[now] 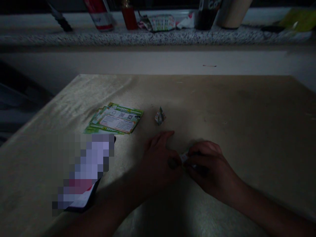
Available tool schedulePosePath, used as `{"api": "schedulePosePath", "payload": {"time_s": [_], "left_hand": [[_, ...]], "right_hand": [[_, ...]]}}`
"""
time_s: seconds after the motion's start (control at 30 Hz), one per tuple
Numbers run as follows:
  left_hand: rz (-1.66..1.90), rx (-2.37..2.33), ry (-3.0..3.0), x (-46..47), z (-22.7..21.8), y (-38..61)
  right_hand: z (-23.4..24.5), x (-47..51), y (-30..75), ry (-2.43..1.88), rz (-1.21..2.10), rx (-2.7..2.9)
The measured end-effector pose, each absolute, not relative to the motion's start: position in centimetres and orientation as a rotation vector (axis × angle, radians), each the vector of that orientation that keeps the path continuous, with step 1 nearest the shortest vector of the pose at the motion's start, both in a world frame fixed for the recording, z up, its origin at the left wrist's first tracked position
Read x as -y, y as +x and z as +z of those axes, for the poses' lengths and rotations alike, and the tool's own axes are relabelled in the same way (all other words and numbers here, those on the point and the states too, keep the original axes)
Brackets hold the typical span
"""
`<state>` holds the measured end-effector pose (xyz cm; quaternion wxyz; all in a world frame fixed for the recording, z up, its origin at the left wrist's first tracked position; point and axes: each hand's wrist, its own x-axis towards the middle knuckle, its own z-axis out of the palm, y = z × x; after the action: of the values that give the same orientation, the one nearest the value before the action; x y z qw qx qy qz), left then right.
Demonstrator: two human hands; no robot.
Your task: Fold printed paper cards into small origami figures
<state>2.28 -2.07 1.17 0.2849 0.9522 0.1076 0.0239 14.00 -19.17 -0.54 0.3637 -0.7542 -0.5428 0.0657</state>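
Observation:
Between my two hands is a small piece of folded paper point(184, 157), pale and mostly covered by fingers. My left hand point(160, 161) pinches its left edge with thumb and forefinger, while its other fingers reach out over the table. From the other side my right hand point(209, 161) closes its fingertips on the same paper. Just beyond the hands sits a small folded paper figure point(160, 117) with a pointed top. Left of it lies a loose stack of green and white printed leaflets point(119, 118). The light is dim, so the folds are hard to make out.
A phone point(86, 171), partly pixelated, lies on the table point(247, 108) left of my left forearm. Along the speckled sill point(118, 40) behind stand a red and white can point(100, 16), a red bottle point(129, 16), a crumpled wrapper point(161, 23) and a dark bottle point(206, 16).

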Motion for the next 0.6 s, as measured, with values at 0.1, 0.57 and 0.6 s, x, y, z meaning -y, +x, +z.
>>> {"api": "schedulePosePath", "payload": {"time_s": [0.1, 0.57, 0.6], "left_hand": [[0.064, -0.312, 2.559, 2.41, 1.17, 2.43], [0.098, -0.257, 2.554, 2.51, 0.86, 2.36], [0.095, -0.259, 2.554, 2.50, 0.85, 2.36]], "right_hand": [[-0.49, 19.21, 14.13, -1.936, 0.168, 1.406], [-0.33, 19.38, 14.29, -1.948, 0.176, 1.434], [-0.36, 19.42, 14.28, -1.944, 0.171, 1.437]]}}
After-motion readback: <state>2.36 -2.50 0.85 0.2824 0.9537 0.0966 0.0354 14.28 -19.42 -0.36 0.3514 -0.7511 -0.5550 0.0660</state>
